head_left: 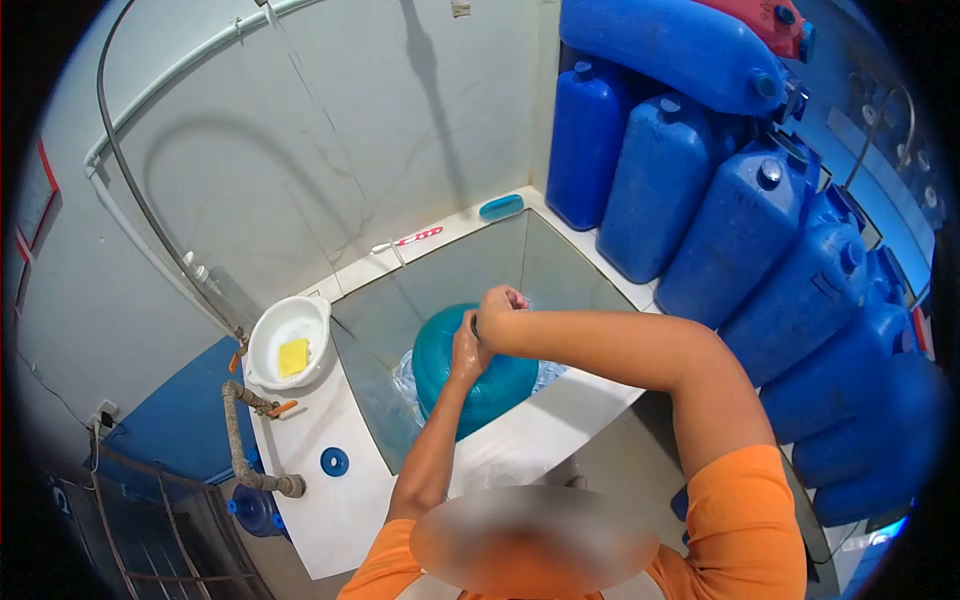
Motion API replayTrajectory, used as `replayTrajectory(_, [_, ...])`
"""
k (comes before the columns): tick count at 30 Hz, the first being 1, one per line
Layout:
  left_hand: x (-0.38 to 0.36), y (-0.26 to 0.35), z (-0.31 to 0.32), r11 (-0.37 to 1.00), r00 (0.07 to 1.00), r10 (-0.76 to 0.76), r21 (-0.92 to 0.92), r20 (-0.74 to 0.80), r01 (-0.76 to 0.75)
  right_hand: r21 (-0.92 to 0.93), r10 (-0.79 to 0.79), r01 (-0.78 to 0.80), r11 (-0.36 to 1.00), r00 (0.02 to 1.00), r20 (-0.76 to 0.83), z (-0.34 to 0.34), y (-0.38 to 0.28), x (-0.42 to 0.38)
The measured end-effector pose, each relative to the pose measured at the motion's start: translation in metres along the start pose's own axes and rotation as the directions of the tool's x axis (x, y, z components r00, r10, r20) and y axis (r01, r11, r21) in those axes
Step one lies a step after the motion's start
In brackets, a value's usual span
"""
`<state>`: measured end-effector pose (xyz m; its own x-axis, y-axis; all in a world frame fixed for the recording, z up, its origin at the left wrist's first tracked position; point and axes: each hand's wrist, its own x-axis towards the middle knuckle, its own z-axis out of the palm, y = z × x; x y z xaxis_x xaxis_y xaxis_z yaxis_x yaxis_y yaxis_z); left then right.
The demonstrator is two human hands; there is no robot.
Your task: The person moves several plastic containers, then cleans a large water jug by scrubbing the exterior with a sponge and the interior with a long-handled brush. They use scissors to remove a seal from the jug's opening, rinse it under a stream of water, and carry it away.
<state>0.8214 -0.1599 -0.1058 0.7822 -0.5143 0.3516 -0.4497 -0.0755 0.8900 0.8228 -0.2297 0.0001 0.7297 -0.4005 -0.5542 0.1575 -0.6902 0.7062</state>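
Head view: large teal water bottle [495, 385] stands in the tiled basin [560, 265]. Left hand [466, 352] flat, pressing its top; right hand [498, 305] fisted around a thin dark tool, probably scrubbing. Next move calls for steady bracing on the wet surface [340, 500].

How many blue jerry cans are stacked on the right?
About 9 blue jerry cans: one lying on top, the rest upright in a row along the right wall toward the corner; more may be hidden.
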Motion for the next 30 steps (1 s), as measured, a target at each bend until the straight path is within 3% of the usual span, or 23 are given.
replayTrajectory(1, [0.001,0.027,-0.008,0.998,0.998,0.069,0.006,0.01,-0.069,0.001,-0.001,0.001,1.0,1.0,0.007,0.007,0.015,-0.017])
replayTrajectory(2, [0.002,0.055,-0.014,0.991,0.991,0.134,0.012,0.011,-0.134,0.129,-0.117,0.157,0.979,0.955,-0.272,0.012,0.046,-0.052])
replayTrajectory(3, [0.003,0.078,-0.017,0.985,0.985,0.169,0.04,0.025,-0.17,0.205,-0.186,0.344,0.916,0.819,-0.543,0.019,0.067,-0.091])
replayTrajectory(5, [0.005,0.127,-0.015,0.963,0.974,0.209,0.156,0.091,-0.221,0.274,-0.058,0.325,0.905,0.733,-0.678,0.041,0.093,-0.166])
replayTrajectory(6, [0.002,0.151,-0.01,0.942,0.968,0.201,0.24,0.149,-0.233,0.19,-0.052,0.268,0.944,0.693,-0.719,0.063,0.098,-0.192])
replayTrajectory(7, [-0.004,0.175,-0.002,0.917,0.941,0.287,0.235,0.178,-0.323,0.194,0.004,0.178,0.965,0.727,-0.687,0.081,0.1,-0.223])
replayTrajectory(10, [-0.024,0.243,0.026,0.789,0.805,0.525,0.196,0.277,-0.582,0.318,0.243,0.025,0.948,0.588,-0.772,0.155,0.102,-0.297])
replayTrajectory(12, [-0.046,0.272,0.06,0.652,0.669,0.673,0.173,0.316,-0.738,0.385,0.332,-0.051,0.921,0.617,-0.713,0.197,0.092,-0.341])
replayTrajectory(13, [-0.067,0.292,0.075,0.656,0.658,0.638,0.167,0.4,-0.736,0.363,0.357,-0.128,0.923,0.635,-0.685,0.214,0.082,-0.361])
replayTrajectory(15, [-0.1,0.308,0.102,0.605,0.563,0.66,0.092,0.498,-0.791,0.434,0.349,-0.092,0.896,0.751,-0.561,0.246,0.076,-0.395])
replayTrajectory(17, [-0.124,0.313,0.121,0.572,0.523,0.647,0.101,0.555,-0.814,0.629,0.22,0.093,0.772,0.889,-0.402,0.276,0.1,-0.415])
replayTrajectory(18, [-0.132,0.314,0.13,0.536,0.481,0.639,0.101,0.6,-0.838,0.787,0.218,0.239,0.569,0.879,-0.425,0.301,0.105,-0.42])
replayTrajectory(19, [-0.139,0.313,0.14,0.525,0.477,0.644,0.107,0.598,-0.844,0.783,0.227,0.239,0.574,0.872,-0.433,0.332,0.092,-0.414])
replayTrajectory(21, [-0.154,0.307,0.159,0.484,0.424,0.625,0.1,0.655,-0.869,0.863,0.466,0.503,0.036,0.756,-0.46,0.394,0.049,-0.39])
replayTrajectory(24, [-0.162,0.318,0.173,0.504,0.451,0.552,0.15,0.702,-0.851,0.87,0.642,0.259,0.42,0.593,-0.486,0.379,0.021,-0.396])
replayTrajectory(25, [-0.164,0.32,0.173,0.516,0.465,0.516,0.172,0.719,-0.839,0.868,0.637,0.269,0.418,0.595,-0.491,0.368,0.019,-0.404])
replayTrajectory(26, [-0.169,0.319,0.174,0.517,0.472,0.511,0.182,0.718,-0.837,0.853,0.544,0.126,0.507,0.721,-0.43,0.355,0.023,-0.417])
replayTrajectory(27, [-0.172,0.318,0.175,0.512,0.423,0.48,0.145,0.769,-0.847,0.799,0.459,-0.009,0.601,0.822,-0.336,0.348,0.028,-0.426])
replayTrajectory(28, [-0.173,0.317,0.176,0.505,0.369,0.451,0.109,0.812,-0.856,0.766,0.371,0.149,0.625,0.807,-0.459,0.357,0.04,-0.429])
replayTrajectory(29, [-0.174,0.315,0.178,0.5,0.371,0.453,0.114,0.811,-0.858,0.764,0.373,0.15,0.628,0.803,-0.465,0.373,0.047,-0.421])
replayTrajectory(30, [-0.177,0.312,0.18,0.476,0.343,0.46,0.099,0.819,-0.874,0.834,0.305,0.394,0.386,0.799,-0.518,0.396,0.048,-0.407])
